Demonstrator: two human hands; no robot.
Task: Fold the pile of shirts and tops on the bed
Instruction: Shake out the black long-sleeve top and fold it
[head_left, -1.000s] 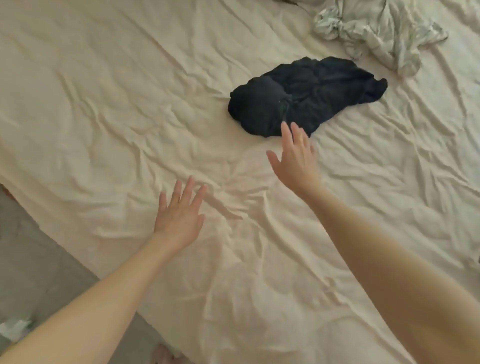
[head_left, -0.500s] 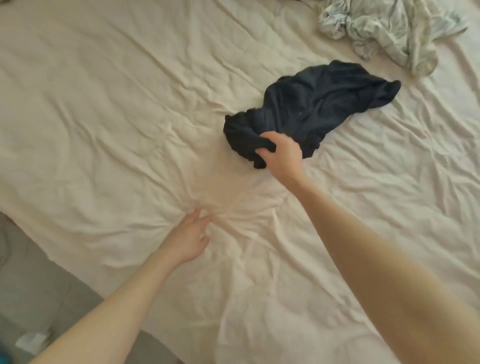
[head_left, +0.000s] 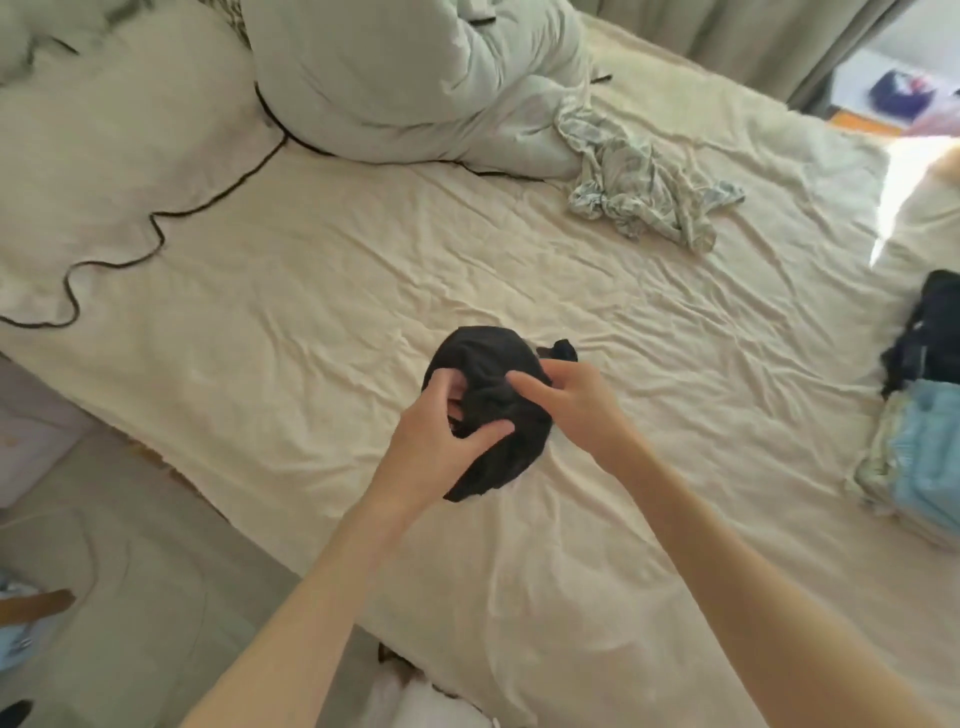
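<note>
Head view. Near the right edge of the frame, a stack of folded clothes (head_left: 919, 457) on the bed sheet (head_left: 260, 322), light blue on top, with dark garments (head_left: 930, 332) just behind it: judged as the finished part of the task. In the upper right, a pale patterned top (head_left: 644, 192) crumpled beside the duvet (head_left: 405, 78), not yet folded. In the centre, a black top (head_left: 488, 410) bunched up and held above the sheet, not yet spread out. Left hand (head_left: 441, 441) gripping the lower left side of this black top, thumb and fingers curled into the cloth. Right hand (head_left: 576, 400) holding the right side, fingers closed on a fold, forefinger lying across the front. Garment between both hands, lower end hanging down below the left hand. Probably still to do: opening, flattening and folding this one, then the patterned one.
</note>
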